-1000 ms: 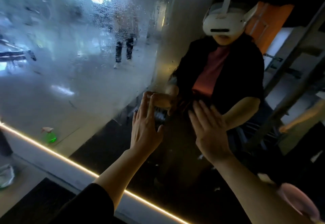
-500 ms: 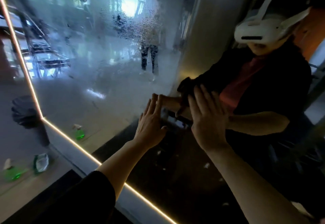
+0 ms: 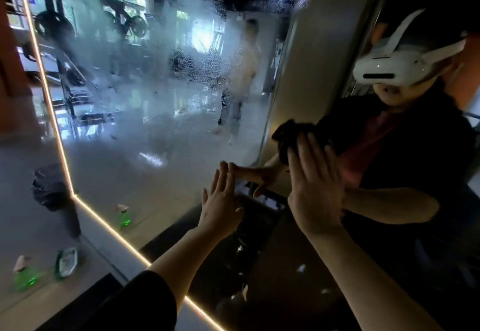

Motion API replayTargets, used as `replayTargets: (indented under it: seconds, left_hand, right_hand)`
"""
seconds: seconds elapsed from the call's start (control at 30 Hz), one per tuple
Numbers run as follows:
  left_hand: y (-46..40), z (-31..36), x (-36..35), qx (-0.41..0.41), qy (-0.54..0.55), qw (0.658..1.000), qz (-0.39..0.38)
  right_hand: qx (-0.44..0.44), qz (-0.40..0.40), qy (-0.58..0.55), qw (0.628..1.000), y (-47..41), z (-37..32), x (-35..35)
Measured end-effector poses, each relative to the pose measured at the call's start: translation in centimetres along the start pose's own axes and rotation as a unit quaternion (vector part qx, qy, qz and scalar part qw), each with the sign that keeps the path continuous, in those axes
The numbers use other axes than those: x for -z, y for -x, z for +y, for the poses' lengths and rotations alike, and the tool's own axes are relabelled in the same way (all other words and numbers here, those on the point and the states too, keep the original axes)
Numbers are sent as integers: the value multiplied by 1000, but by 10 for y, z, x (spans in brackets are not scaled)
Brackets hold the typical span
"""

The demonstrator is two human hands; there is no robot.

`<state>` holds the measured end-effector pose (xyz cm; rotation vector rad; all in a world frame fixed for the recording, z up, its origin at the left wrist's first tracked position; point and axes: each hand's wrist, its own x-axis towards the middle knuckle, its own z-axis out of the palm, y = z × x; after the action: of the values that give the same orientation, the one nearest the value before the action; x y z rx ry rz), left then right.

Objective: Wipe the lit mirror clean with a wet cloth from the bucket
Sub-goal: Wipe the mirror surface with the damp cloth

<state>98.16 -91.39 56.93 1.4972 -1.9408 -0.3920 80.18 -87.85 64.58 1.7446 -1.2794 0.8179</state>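
Bare skin, both hands flat: left hand (image 3: 222, 202) and right hand (image 3: 313, 182) are raised with fingers straight and spread toward the large wet, droplet-covered mirror with a glowing amber light strip along its edge (image 3: 155, 112), each grip released, holding nothing; contact with the glass can't be confirmed. Black long sleeve (image 3: 140, 302) covers the left arm. A green plastic spray bottle (image 3: 24, 273) stands on the floor left of the mirror, a crumpled clear wrapper (image 3: 67, 261) just beside it.
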Motion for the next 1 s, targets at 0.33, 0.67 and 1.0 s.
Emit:
replayTargets:
  seconds: [0.33, 0.67, 1.0]
  left_hand:
    - [-27, -11, 15, -97, 72, 963, 243]
    - [-109, -17, 84, -231, 55, 918, 316]
    - [-150, -44, 134, -222, 27, 923, 312]
  right_hand:
    - [103, -81, 24, 991, 14, -26, -30]
    - [61, -54, 95, 992, -60, -60, -38]
    - [-108, 126, 96, 982, -142, -52, -20]
